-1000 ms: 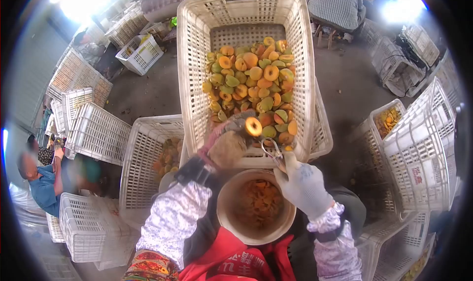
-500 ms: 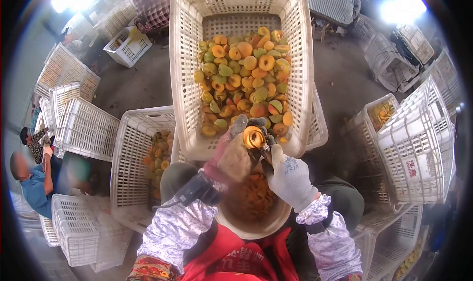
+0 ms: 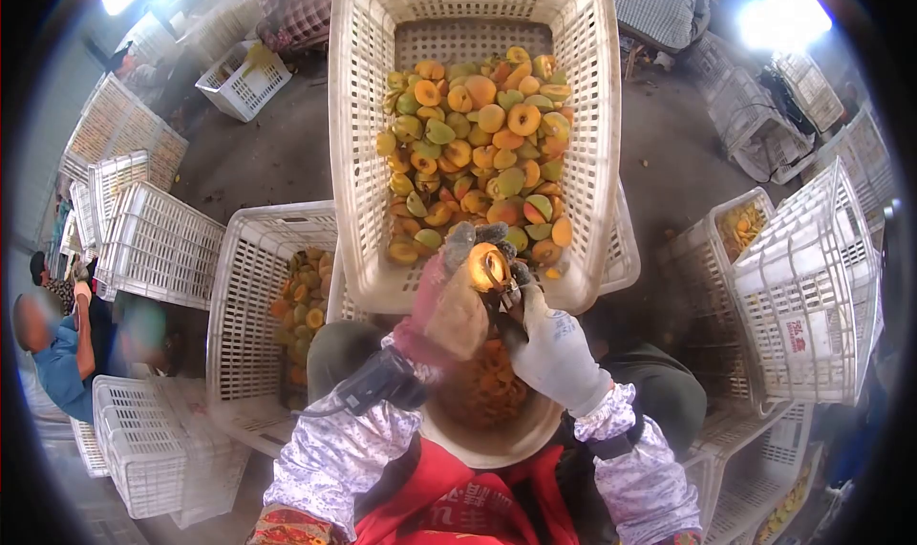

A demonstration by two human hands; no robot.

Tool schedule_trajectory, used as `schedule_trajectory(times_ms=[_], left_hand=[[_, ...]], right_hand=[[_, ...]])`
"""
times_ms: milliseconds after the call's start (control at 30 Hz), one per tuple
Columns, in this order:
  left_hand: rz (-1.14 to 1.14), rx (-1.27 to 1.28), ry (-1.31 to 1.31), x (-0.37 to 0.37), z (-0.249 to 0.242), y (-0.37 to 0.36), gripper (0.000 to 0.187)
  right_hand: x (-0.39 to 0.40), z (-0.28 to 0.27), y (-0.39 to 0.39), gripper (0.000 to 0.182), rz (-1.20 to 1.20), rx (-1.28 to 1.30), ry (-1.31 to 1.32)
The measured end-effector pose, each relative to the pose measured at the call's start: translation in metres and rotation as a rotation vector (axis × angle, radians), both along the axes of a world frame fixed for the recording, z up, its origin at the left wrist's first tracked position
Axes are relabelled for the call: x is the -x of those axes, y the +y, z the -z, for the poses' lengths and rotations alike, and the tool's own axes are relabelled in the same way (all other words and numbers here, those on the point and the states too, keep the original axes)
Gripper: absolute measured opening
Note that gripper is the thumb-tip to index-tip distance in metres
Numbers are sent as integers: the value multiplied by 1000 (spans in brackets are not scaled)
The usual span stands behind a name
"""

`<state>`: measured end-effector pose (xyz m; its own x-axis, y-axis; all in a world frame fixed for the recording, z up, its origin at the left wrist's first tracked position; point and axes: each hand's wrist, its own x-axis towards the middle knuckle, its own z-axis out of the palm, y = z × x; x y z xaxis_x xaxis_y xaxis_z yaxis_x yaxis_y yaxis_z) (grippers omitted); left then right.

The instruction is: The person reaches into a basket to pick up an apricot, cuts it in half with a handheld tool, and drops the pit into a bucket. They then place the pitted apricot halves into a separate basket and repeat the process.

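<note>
Pinching is noted at the gloved left hand (image 3: 454, 301): 1 cut fruit piece (image 3: 484, 266) is held in its fingertips, cut face turned toward the camera, near the close end of the large crate (image 3: 587, 144). The gloved right hand (image 3: 559, 354) is closed around a metal tool (image 3: 507, 298), whose curved end is set at the cut face; depth of contact cannot be told.

Handling (judged): the piece is expected to be light, with firm but easily bruised flesh. The moist cut face is likely slippery, and the wall could be split by a hard squeeze. Hold is best taken around the skin side, fingertips spread, cut rim left free. The tool is presumed stiff, best gripped by its handle.

Below the hands, orange scraps (image 3: 497, 392) are contained in a pale bucket (image 3: 523, 448). Beyond, a green-to-orange fruit heap (image 3: 468, 163) is held in the large crate. To the left, similar fruit is seen in a side crate (image 3: 244, 335); farther out, a person in blue (image 3: 59, 349) is seen.
</note>
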<state>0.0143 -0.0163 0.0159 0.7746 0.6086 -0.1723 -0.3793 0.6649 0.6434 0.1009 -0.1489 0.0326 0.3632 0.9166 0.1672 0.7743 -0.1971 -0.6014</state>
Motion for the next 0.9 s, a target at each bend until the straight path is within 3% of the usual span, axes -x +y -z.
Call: schedule_trajectory(times_ms=[33,67,133,267,333,433,467,533,633,767,833,900], left_hand=[[-60,-185,86,-1,-5,-2,39],[-59,-184,87,-1,-13,-4,39],[-11,-32,35,-1,-27,-5,37],[-48,-8,25,-4,-24,-10,37],[2,121,-14,-3,-33,-13,31],[11,30,39,8,15,2,26],[9,31,39,7,10,0,26],[-104,-228,268,4,-7,-4,45],[11,-21,206,8,-15,3,44],[-18,-24,256,9,-9,10,45],[126,-93,196,13,-8,19,45],[165,-70,200,12,-35,14,45]], right_hand=[[-1,1,0,52,-18,-6,15],[-1,1,0,52,-17,-5,17],[-3,2,1,54,-51,-5,76],[-2,-9,-1,57,-32,85,29],[0,-1,-3,59,-39,53,-177],[4,6,-4,59,-37,-15,-225],[5,6,-4,59,-39,-14,-225],[6,3,-2,54,-74,57,-151],[5,4,-3,45,-114,44,-101],[8,1,-2,37,-85,2,-33],[1,-1,1,31,-192,-70,318],[-1,-6,0,29,-203,-60,349]])
